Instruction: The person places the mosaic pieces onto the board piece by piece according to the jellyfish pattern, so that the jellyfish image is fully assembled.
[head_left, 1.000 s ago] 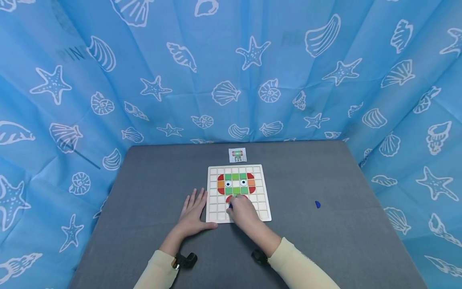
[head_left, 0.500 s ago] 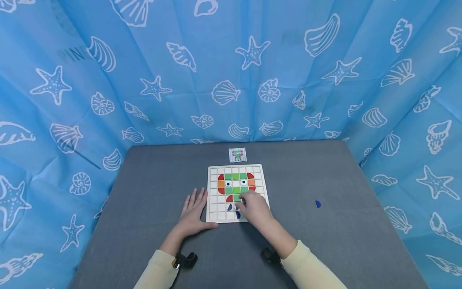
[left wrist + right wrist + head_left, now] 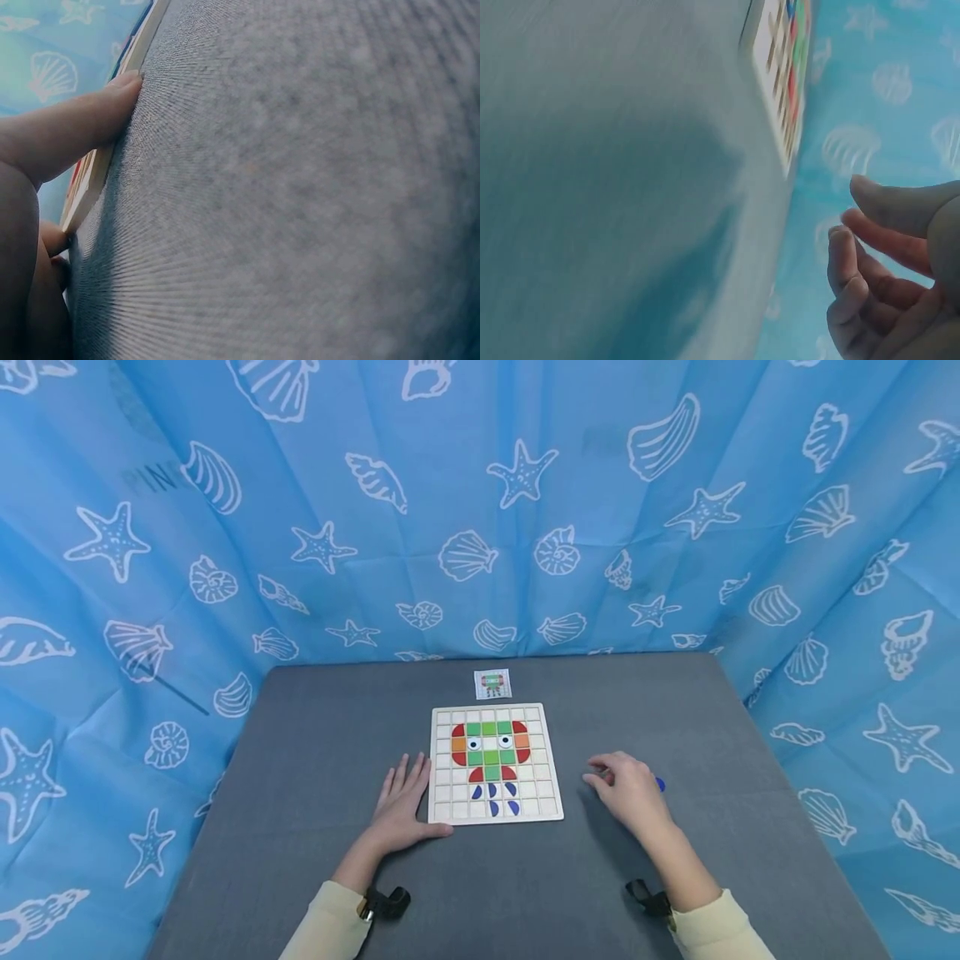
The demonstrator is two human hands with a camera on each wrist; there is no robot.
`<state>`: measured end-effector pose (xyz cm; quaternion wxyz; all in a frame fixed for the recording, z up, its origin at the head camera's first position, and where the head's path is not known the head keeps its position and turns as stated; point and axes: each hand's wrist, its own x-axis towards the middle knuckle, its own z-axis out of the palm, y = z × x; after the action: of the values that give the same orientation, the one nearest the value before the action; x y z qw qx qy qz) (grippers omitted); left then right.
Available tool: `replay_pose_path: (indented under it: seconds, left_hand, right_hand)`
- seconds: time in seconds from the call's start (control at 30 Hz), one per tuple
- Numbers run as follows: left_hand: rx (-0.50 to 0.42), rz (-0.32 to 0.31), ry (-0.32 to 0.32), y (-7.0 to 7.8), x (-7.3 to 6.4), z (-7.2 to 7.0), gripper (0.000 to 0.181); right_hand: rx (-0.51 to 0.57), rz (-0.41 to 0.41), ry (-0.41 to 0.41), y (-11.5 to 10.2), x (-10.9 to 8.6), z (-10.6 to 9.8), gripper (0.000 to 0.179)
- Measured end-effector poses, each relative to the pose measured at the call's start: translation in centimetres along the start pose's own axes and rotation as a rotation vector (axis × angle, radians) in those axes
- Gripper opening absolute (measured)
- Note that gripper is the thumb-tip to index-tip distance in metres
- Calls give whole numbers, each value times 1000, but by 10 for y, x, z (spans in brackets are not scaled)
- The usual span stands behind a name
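Observation:
A white gridded puzzle board point(image 3: 547, 789) lies mid-table, bearing green and orange squares, red quarter-rounds, two eye tiles point(image 3: 506, 742) and several blue half-round pieces point(image 3: 492, 791) in its lower rows. My left hand point(image 3: 401, 806) rests with fingers spread at the board's left side; its thumb point(image 3: 112, 105) touches the board's edge in the left wrist view. To the board's right, my right hand point(image 3: 628, 785) hovers above the table with loosely bent fingers, nothing between thumb and fingertips. Just beyond it lies a loose blue half-round piece point(image 3: 661, 784), partly hidden by the hand.
Behind the board lies a small picture card point(image 3: 492, 684) printed with a similar coloured figure. The grey table point(image 3: 337, 710) ends at the back against a blue curtain point(image 3: 465, 485) with white shells and starfish.
My right hand has released a blue half-round piece on the board and moved right, toward the loose blue piece. More blue pieces now show on the grid. My left hand has stayed put.

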<state>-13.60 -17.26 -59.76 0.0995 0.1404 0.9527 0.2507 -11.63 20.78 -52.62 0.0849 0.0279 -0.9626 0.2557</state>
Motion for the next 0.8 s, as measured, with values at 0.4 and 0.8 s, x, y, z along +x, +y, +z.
replay_pose_path:
  seconds: [0.4, 0.8]
  left_hand:
    - [-4, 4, 3, -2, -2, 3, 130]
    - [4, -5, 8, -2, 0, 1, 130]
  right_hand:
    - [-29, 90, -113, 80, -19, -25, 39]
    - [3, 95, -155, 100, -17, -25, 30]
